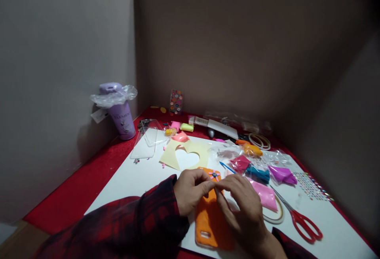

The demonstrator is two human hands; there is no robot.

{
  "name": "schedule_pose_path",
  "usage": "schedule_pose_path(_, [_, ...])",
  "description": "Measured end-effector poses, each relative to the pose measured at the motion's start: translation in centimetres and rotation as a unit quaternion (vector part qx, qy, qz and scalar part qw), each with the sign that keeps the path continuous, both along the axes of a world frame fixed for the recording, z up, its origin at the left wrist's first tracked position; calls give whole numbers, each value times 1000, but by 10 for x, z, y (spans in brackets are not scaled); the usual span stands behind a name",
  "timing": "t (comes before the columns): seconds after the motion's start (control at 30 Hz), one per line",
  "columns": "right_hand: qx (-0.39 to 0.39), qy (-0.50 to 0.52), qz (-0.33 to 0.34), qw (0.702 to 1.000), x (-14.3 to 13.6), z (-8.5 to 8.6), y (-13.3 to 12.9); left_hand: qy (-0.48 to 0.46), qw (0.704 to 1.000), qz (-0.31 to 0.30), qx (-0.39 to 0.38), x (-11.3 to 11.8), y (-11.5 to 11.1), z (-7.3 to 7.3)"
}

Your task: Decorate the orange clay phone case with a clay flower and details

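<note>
An orange clay-covered phone case (209, 215) lies on the white board in front of me, its camera cutout toward the near edge. Near its far end is a pink clay flower with a blue centre (214, 175). My left hand (192, 191) and my right hand (242, 207) meet above the case, thumb and fingers pinched tip to tip. Whatever sits between the fingertips is too small or hidden to make out. Beyond my right hand is a blue modelling tool (227, 167), with a pink clay packet (264, 195) at its side.
Red scissors (305, 225) lie at right, near a rhinestone sheet (313, 186). Several clay packets, including a teal one (257, 174), lie beyond my hands. Yellow paper with a heart cutout (166, 158) and clear cases (145, 144) lie further back. A purple tumbler (123, 120) stands left.
</note>
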State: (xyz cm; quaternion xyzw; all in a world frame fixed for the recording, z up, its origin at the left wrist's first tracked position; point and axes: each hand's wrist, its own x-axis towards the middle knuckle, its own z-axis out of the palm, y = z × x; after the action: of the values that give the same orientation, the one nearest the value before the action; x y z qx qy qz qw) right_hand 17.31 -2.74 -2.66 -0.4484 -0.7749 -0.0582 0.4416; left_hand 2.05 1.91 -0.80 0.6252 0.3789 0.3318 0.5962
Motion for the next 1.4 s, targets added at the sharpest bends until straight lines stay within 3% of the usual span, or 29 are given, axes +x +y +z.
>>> schedule_pose_path(0.13, [1, 7, -15, 1000, 0, -1, 0, 22, 999, -1, 48, 0, -1, 0])
schedule_pose_path(0.3, [-43, 117, -55, 991, 3, -1, 2, -118, 983, -28, -140, -2, 3, 10])
schedule_pose_path(0.4, [-93, 154, -30, 983, 2, -1, 2, -171, 964, -24, -200, -3, 8, 13])
schedule_pose_path(0.53, [-95, 162, 1, 982, 1, -1, 0, -175, 950, -22, -256, -2, 8, 9])
schedule_pose_path(0.7, [-64, 140, 26, 988, 0, 0, -1, -147, 956, -59, -246, -1, 2, 0])
schedule_pose_path(0.83, [-99, 159, 35, 982, -1, 0, -3, -127, 971, -25, -200, -1, 2, -1])
schedule_pose_path(1.13, [-133, 186, 59, 972, 1, -3, -3, -169, 946, -86, -263, -3, 5, -2])
schedule_pose_path(1.4, [-112, 163, 44, 979, -1, -3, -2, -156, 953, -82, -247, -3, 6, -2])
